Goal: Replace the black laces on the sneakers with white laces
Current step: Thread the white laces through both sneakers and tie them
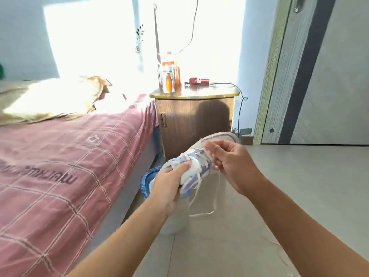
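Both hands up in front, close together on one sneaker (199,158) held in the air above the tiled floor (279,196). Left hand (166,186) curled around the heel end, thumb lying on top of the white and lilac upper. Right hand (232,164) at the toe side of the lacing, fingertips pinching the white lace (201,155) near the front eyelets. White lace crisscrossed over the tongue — loose ends hanging below the shoe, looping beneath the hands. Toe pointing away, toward the wooden bedside cabinet (191,124). Pink checked bedspread (60,166) to the left — blue cloth-like item (146,181) on the floor just behind the left hand, kind unclear.
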The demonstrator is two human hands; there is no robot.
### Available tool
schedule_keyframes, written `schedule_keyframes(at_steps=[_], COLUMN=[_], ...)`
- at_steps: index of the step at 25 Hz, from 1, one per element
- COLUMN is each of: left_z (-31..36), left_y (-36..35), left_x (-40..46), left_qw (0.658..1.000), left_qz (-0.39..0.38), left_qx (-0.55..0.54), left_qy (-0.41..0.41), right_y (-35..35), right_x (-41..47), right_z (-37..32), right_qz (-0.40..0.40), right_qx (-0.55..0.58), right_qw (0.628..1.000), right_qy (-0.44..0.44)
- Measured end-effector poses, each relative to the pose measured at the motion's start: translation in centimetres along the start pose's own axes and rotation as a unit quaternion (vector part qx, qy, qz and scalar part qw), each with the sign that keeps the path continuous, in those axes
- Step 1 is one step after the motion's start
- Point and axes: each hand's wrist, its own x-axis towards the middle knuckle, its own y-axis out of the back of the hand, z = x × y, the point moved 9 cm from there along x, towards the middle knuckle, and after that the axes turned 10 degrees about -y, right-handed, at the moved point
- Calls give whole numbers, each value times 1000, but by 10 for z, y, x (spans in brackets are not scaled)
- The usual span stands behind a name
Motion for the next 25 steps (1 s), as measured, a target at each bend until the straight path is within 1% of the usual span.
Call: schedule_keyframes(at_steps=[2,4,7,8,9,11,13,16,18,21,23,25], left_z=[27,42,53,53,51,51,55,67,73,83,89,94], left_y=[-22,-40,-66,-69,-68,-63,-56,-46,-42,-42,-44,-47], left_x=[5,1,-24,-30,-31,-29,-28,-33,-37,-45,-49,-52], left_qw=[998,991,968,965,970,980,981,978,976,972,970,967], left_qz=[-20,-42,-98,-104,-97,-71,-60,-62,-61,-60,-65,-68], left_qx=[-58,-121,-223,-235,-224,-185,-178,-175,-173,-176,-174,-176], left_qy=[16,37,51,43,24,-29,-55,-92,-119,-143,-157,-169], right_y=[-2,-6,-5,-3,-3,-4,-8,-5,-8,-19,-20,-17], right_x=[-4,-17,-42,-48,-52,-55,-55,-64,-70,-76,-79,-81], right_z=[-48,-75,-86,-83,-79,-72,-65,-64,-66,-68,-70,-73], right_qz=[45,67,83,91,101,110,84,57,45,52,71,86], right_qx=[-45,-71,-54,-52,-60,-120,-158,-135,-161,-219,-222,-210], right_qw=[996,988,983,982,980,973,969,972,962,937,923,918], right_qy=[70,120,155,158,159,165,169,182,216,268,306,324])
